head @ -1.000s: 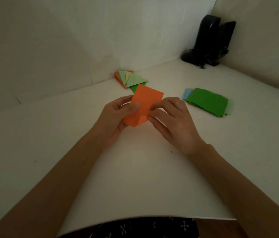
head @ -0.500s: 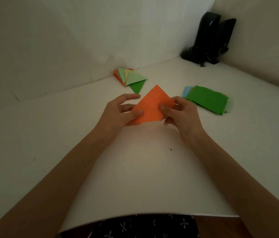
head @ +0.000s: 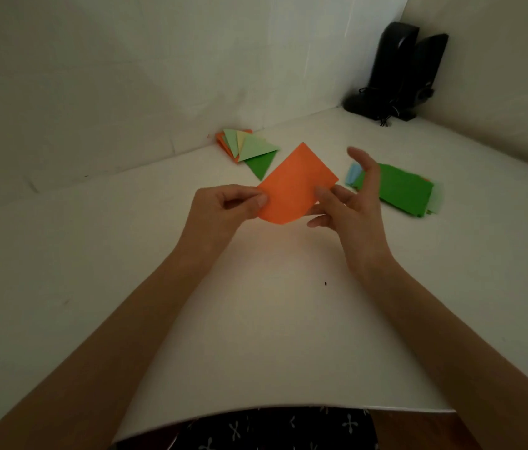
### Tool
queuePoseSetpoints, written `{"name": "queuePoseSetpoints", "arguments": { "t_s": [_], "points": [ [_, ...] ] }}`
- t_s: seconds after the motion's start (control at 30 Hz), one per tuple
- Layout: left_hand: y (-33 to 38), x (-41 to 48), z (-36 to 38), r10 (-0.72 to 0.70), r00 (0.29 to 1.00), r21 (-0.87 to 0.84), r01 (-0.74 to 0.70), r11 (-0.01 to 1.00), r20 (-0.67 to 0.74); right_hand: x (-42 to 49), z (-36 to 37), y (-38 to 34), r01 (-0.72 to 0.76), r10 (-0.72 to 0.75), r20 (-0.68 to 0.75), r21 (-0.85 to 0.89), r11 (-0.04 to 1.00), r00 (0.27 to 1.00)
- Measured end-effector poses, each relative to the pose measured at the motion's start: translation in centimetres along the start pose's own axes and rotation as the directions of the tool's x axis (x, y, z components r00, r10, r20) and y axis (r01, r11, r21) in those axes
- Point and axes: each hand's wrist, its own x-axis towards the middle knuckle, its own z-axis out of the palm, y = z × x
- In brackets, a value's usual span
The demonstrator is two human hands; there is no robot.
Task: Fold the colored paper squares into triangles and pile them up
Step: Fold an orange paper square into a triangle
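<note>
While folded triangles [head: 249, 149] lie piled just beyond the orange square [head: 292, 190], it looks unfolded, held above the table [head: 256, 319]: left hand [head: 220, 207] pinches its left corner, right hand [head: 353, 206] its right edge, forefinger raised apart. Right of it, a stack of squares [head: 402, 193] awaits folding.

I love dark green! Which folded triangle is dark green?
The dark green triangle, at the near edge of the pile; the others are pale green, yellow or orange.
</note>
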Motion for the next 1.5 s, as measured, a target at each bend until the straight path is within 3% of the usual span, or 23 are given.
{"name": "queuePoseSetpoints", "arguments": {
  "t_s": [0.17, 0.27, 0.37, 0.57, 0.83, 0.93, 1.03, 1.27, 1.5],
  "points": [
    [-0.1, 0.2, -0.1, -0.021, 0.999, -0.060, 0.019, 0.998, -0.035, 0.0, 0.1, 1.0, 0.082, -0.024, 0.360, -0.146, 0.986, 0.933],
    [0.1, 0.1, -0.1, 0.003, 1.000, -0.052, -0.003, 0.999, 0.003, 0.0, 0.4, 1.3, 0.132, -0.053, 0.313, -0.236, 0.963, 0.948],
    [0.4, -0.2, 0.1, 0.046, 0.998, -0.032, -0.045, 0.998, 0.031, 0.0, 0.3, 1.0, 0.129, -0.074, 0.259, -0.205, 0.970, 0.963],
    [0.5, -0.4, -0.2, 0.037, 0.996, -0.063, -0.032, 0.998, 0.087, -0.2, 0.4, 1.3, 0.140, -0.070, 0.329, -0.194, 0.971, 0.942],
    [0.4, -0.5, 0.1, 0.020, 0.982, -0.062, -0.009, 0.998, 0.187, 0.4, 0.0, 1.2, 0.194, -0.170, 0.131, -0.203, 0.960, 0.977],
    [0.4, -0.5, 0.2, -0.020, 0.985, -0.161, 0.047, 0.986, 0.171, 0.1, -0.2, 0.8, 0.154, -0.108, 0.269, -0.157, 0.975, 0.957],
    [0.5, -0.3, -0.1, -0.078, 0.987, -0.267, 0.114, 0.957, 0.144, 0.0, -0.3, 0.9, 0.166, -0.061, 0.455, -0.195, 0.967, 0.889],
    [0.6, -0.5, 0.1, -0.054, 0.980, -0.137, 0.081, 0.987, 0.191, 0.1, 0.1, 1.1, 0.248, -0.171, 0.274, -0.279, 0.928, 0.946],
    [0.8, -0.4, -0.1, -0.019, 0.987, -0.078, 0.032, 0.996, 0.160, -0.2, 0.1, 0.4, 0.219, -0.133, 0.327, -0.242, 0.945, 0.936]
  ]
}}
